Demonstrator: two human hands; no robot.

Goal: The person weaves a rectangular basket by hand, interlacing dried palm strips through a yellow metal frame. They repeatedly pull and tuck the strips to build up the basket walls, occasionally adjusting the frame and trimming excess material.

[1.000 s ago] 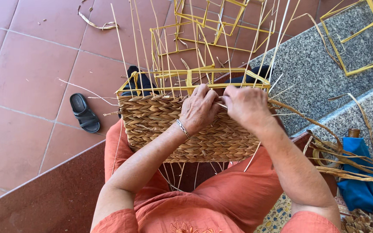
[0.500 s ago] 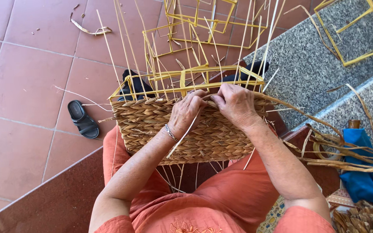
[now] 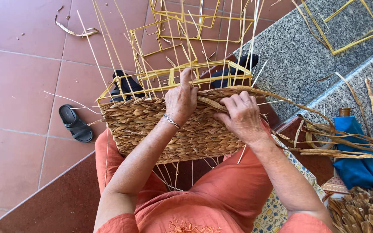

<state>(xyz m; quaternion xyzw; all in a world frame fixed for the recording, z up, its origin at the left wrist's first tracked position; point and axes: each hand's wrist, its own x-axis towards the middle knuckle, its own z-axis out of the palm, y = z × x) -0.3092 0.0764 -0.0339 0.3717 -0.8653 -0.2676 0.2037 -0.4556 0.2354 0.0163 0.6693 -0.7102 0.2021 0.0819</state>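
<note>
A half-woven straw basket [image 3: 143, 125] on a yellow wire frame [image 3: 160, 75] rests on my lap, with thin upright stakes rising from its top edge. My left hand [image 3: 181, 98] lies on the basket's top rim, thumb up against a stake, fingers closed over the woven strand. My right hand [image 3: 240, 117] presses on the rim beside it, fingers curled over a flat straw strand [image 3: 281, 97] that runs off to the right.
Black sandals [image 3: 75, 124] lie on the red tiled floor at left. More yellow wire frames [image 3: 186, 26] stand beyond the basket and on the grey stone step [image 3: 298, 56]. Loose straw [image 3: 346, 142], a blue cloth [image 3: 359, 168] and a straw bundle [image 3: 363, 211] sit at right.
Both hands have stayed on the basket's top rim. The left thumb now points up at a stake, and the right hand has shifted slightly right along the strand.
</note>
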